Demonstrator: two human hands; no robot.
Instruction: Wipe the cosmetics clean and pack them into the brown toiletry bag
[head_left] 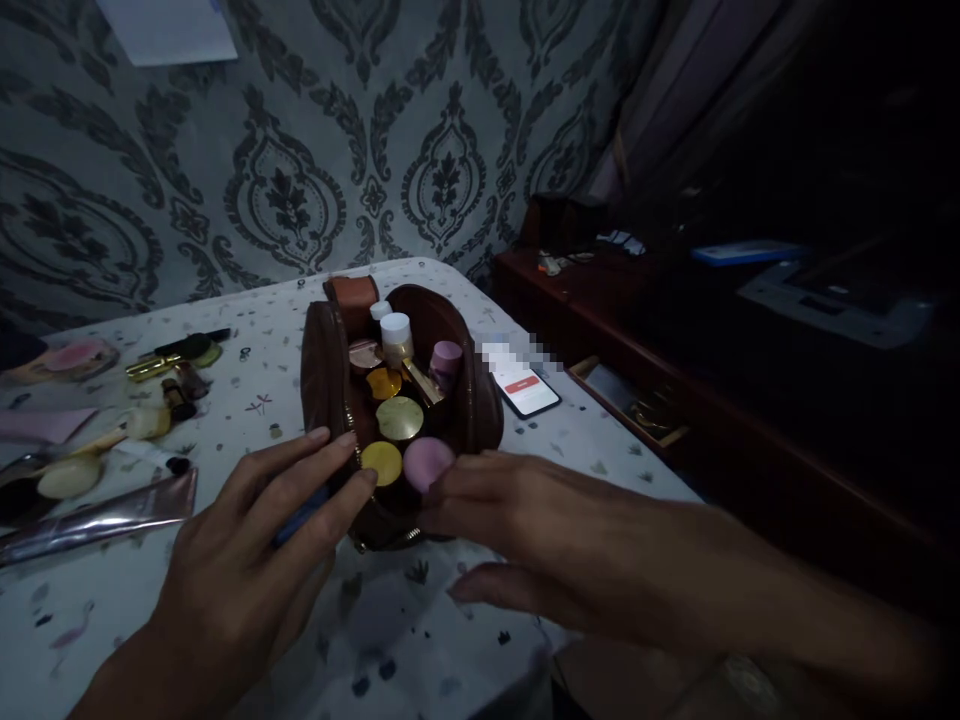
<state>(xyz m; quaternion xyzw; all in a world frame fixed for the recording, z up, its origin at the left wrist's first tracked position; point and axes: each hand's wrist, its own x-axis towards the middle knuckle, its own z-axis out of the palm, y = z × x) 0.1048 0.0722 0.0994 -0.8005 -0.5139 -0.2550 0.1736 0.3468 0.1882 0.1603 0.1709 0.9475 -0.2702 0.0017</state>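
Observation:
A brown zip cosmetic bag stands unzipped on the patterned cloth, packed with jars and tubes. Near its front are a yellow-lidded jar and a round pink lid, with a gold-green lid behind them. Farther back sit a white-capped bottle and a pink-capped tube. My left hand lies over the left front rim, fingers stretched out; a blue patch shows beneath it. My right hand reaches over the right front rim beside the pink lid, its thumb apart outside; the fingertips are partly hidden.
Makeup lies at the left, including a shiny tube, a pink tube and a gold-cased item. A lit phone is right of the bag. Beyond the table edge, a dark red cabinet has an open drawer.

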